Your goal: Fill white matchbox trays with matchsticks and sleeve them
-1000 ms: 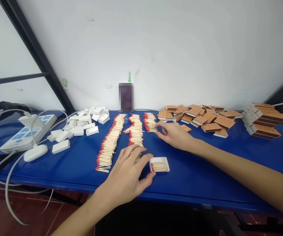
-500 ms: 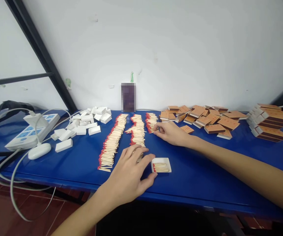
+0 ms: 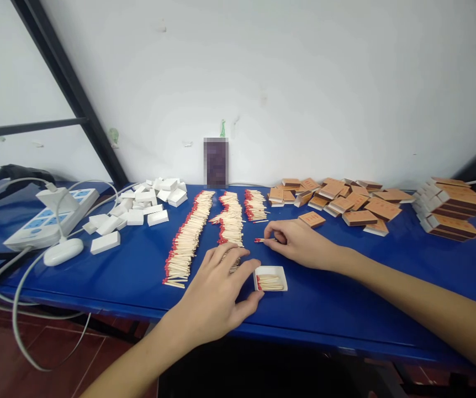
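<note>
A small white matchbox tray (image 3: 284, 279) lies on the blue table with several red-headed matches (image 3: 270, 282) inside. The thumb and forefinger of my left hand (image 3: 221, 296) grip its left end at the two corners. That hand partly covers the near end of the middle row of matches (image 3: 232, 218). Behind the tray, my right hand (image 3: 298, 240) pinches a few matches (image 3: 258, 240), their red heads pointing left. Farther back lies a shorter heap of matches (image 3: 255, 205); a long row of matches (image 3: 188, 240) stretches along the left.
White inner trays (image 3: 138, 205) are piled at the left, near a power strip (image 3: 51, 218) with looping cables. Orange matchbox sleeves (image 3: 341, 199) lie scattered at the back right, beside stacked matchboxes (image 3: 453, 210). A pixelated dark object (image 3: 216, 163) leans on the wall.
My right hand has drawn back from the right-hand match heap toward the tray, with a few matches pinched in its fingers. My left hand has stayed at the tray.
</note>
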Tool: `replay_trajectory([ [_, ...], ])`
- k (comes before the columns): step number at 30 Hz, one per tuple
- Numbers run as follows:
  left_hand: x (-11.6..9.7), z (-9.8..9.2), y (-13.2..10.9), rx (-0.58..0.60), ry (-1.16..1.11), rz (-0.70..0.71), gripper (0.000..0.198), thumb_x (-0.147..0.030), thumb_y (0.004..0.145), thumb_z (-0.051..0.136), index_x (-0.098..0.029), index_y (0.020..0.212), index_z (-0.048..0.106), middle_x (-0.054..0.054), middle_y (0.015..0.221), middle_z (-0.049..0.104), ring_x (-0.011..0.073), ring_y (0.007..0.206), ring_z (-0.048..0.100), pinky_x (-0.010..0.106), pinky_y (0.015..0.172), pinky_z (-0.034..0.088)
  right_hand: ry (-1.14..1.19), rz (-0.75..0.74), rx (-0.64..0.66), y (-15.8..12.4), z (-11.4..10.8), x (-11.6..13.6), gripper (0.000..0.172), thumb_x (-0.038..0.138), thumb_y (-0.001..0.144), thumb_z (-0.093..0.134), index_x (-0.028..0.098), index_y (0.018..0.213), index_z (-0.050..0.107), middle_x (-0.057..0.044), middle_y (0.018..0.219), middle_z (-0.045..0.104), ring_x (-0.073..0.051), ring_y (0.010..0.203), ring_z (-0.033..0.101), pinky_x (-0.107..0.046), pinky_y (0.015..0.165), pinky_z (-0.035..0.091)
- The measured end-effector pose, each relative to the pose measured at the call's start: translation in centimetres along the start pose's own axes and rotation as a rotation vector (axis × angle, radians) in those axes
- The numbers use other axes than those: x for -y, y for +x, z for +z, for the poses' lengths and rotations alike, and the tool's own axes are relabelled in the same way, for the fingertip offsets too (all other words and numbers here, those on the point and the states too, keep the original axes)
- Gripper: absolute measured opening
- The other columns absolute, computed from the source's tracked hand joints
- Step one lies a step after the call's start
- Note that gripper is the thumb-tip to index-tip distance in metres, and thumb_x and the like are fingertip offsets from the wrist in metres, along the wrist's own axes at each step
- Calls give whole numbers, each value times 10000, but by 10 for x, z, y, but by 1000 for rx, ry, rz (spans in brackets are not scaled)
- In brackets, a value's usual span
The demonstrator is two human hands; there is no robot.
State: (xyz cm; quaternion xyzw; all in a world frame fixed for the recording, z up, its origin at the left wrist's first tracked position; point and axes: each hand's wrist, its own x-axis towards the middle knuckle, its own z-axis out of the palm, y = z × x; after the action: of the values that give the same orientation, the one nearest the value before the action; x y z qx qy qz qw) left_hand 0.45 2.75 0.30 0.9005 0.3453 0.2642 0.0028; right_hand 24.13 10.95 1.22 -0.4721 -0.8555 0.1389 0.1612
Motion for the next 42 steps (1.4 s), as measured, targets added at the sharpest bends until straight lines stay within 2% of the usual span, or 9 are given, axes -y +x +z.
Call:
replay_trajectory([
  [6,0,0,0,1,3,-1,320,-283,926,620,-190,1230,591,104,1258,587,288,1240,482,479,1038,442,19,-30,0,-4,1,-5,137,297,914,536,192,976,598,30,665,490,-135,596,457,-265,572,316],
  [9,0,-1,-1,7,4,-5,318,-283,924,624,-194,1227,590,103,1271,582,286,1246,479,469,1032,447,53,-20,0,-5,1,-5,107,276,914,519,196,920,589,36,639,473,-136,584,450,-265,567,312],
  [13,0,-1,-1,15,10,-4,314,-290,928,620,-200,1227,588,101,1281,580,285,1254,476,468,1040,438,99,-12,-28,-4,0,-5,164,279,945,461,196,863,576,30,624,496,-136,570,447,-272,576,315],
  [42,0,-1,1,3,17,3,302,-292,930,618,-202,1217,589,106,1274,586,291,1257,476,484,1043,442,84,25,-39,-2,0,0,166,314,927,516,187,841,578,29,623,522,-127,558,443,-271,574,308],
])
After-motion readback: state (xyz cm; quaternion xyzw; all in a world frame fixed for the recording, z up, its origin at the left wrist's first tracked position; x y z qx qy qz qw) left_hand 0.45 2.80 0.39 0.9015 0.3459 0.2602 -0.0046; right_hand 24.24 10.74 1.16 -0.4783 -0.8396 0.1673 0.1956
